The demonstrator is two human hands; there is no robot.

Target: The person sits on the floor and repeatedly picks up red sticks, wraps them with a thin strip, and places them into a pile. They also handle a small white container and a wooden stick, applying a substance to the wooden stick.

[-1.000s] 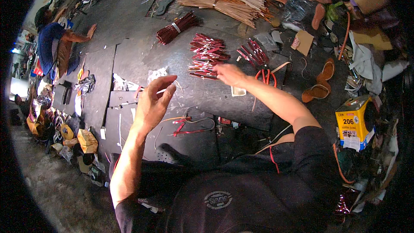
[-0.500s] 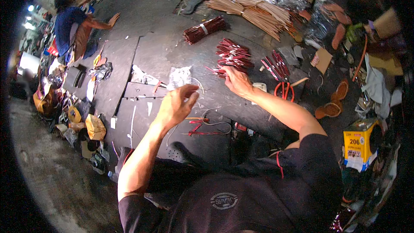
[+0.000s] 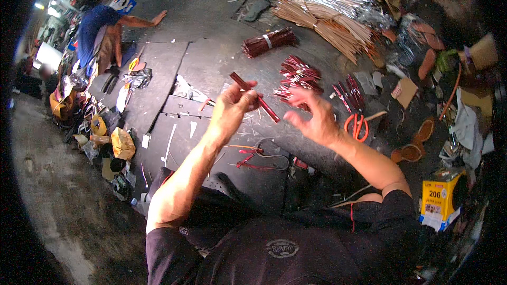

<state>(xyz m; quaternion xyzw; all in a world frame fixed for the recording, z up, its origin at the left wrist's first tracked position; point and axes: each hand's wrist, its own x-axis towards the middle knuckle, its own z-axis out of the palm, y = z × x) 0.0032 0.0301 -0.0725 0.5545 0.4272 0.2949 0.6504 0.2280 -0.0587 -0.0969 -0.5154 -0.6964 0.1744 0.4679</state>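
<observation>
Left hand (image 3: 230, 112): we pinch a glossy dark red strip (image 3: 270, 111) between thumb and fingers, held aslant above the dark surface (image 3: 211, 58), both ends jutting clear of the grip. Right hand (image 3: 318, 119), slightly blurred: fingers spread wide, thumb apart, near the strip's lower end and in front of a loose pile of red strips (image 3: 299, 71). Beyond the pile we note a bound dark red bundle (image 3: 270, 42); to its right, orange-handled scissors (image 3: 357, 127). Far left, a co-worker (image 3: 97, 29) leans on one hand.
</observation>
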